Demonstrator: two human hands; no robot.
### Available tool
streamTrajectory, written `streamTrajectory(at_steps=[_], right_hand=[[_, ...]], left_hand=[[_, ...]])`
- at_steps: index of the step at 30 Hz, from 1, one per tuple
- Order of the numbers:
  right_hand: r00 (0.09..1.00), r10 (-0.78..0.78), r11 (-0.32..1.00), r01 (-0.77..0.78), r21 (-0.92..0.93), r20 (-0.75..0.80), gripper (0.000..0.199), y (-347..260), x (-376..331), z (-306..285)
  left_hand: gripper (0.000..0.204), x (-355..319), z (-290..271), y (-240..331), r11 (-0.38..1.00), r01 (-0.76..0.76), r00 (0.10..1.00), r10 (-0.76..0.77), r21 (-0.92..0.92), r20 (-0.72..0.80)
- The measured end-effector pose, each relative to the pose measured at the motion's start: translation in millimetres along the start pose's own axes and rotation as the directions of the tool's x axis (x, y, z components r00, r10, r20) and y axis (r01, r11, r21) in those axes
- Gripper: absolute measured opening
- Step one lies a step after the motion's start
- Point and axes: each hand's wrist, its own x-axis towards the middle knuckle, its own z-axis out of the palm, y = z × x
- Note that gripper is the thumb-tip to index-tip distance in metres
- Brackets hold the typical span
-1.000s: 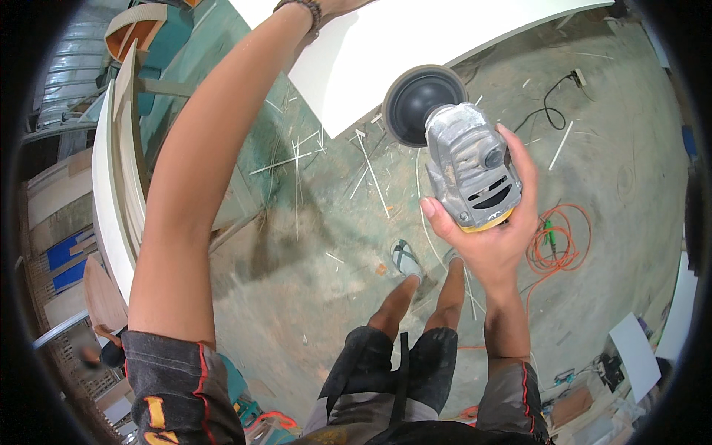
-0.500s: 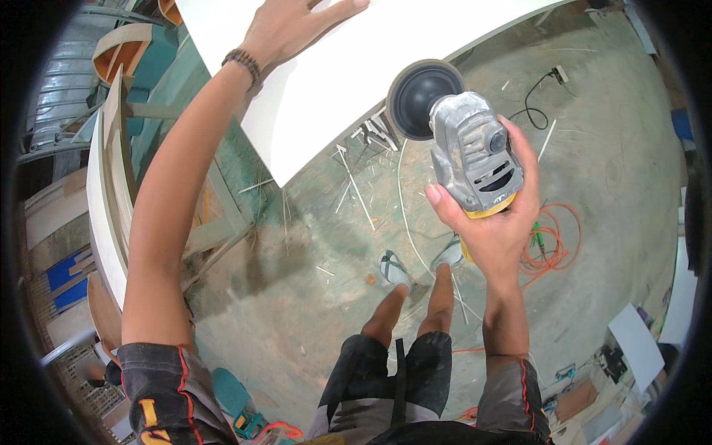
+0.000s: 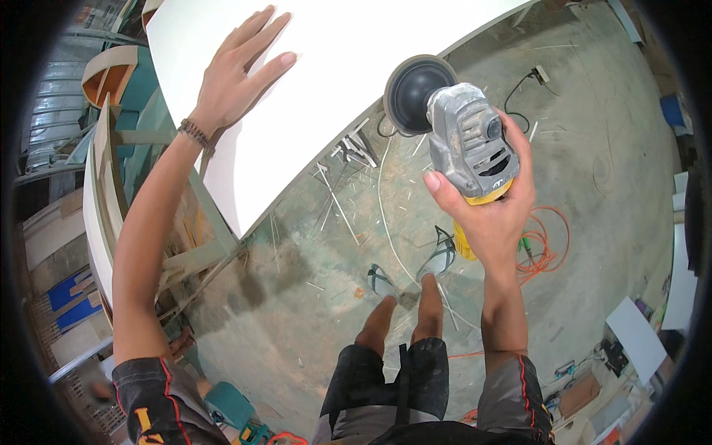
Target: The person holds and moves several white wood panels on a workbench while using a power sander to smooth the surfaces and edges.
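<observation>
My left hand (image 3: pixel 241 74) lies flat on a large white panel (image 3: pixel 356 52), palm down with its fingers spread. A dark beaded bracelet circles that wrist. In my right hand (image 3: pixel 489 215) is an angle grinder (image 3: pixel 471 137) with a grey, dusty gear head and a yellow body, gripped just behind the head. Its round black backing pad (image 3: pixel 419 93) overlaps the panel's right edge in view; whether the two touch I cannot tell. Most of the grinder's yellow body is hidden behind my hand and wrist.
A greenish wooden frame (image 3: pixel 211 204) stands under the panel at the left, beside curved boards (image 3: pixel 104 215). White offcut strips (image 3: pixel 356 148) litter the floor. An orange cord (image 3: pixel 545 256) lies coiled at the right, and a white cable (image 3: pixel 386 215) runs near my feet.
The panel's near corner has shifted down and left in view, and my left hand sits farther left, its fingers now fully visible. The grinder barely moved. My right foot has stepped.
</observation>
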Motion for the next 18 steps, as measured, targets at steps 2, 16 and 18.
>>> streamTrajectory(at_steps=[2, 16, 18], right_hand=[[1.0, 0.01, 1.0, -0.01, 0.004, -0.004, 0.089, 4, 9, -8], [0.998, 0.06, 0.998, -0.06, 0.007, -0.021, 0.086, 28, 84, -62], [0.994, 0.106, 0.993, -0.104, 0.062, -0.025, 0.085, 30, 95, -70]], left_hand=[[0.068, 0, 0, 3, 1.0, 0.003, 1.0, -0.003, -0.002, -0.002], [0.07, 6, -13, 15, 0.998, 0.042, 0.995, -0.037, -0.056, 0.098], [0.07, 9, -15, 18, 0.996, 0.048, 0.992, -0.039, -0.072, 0.118]])
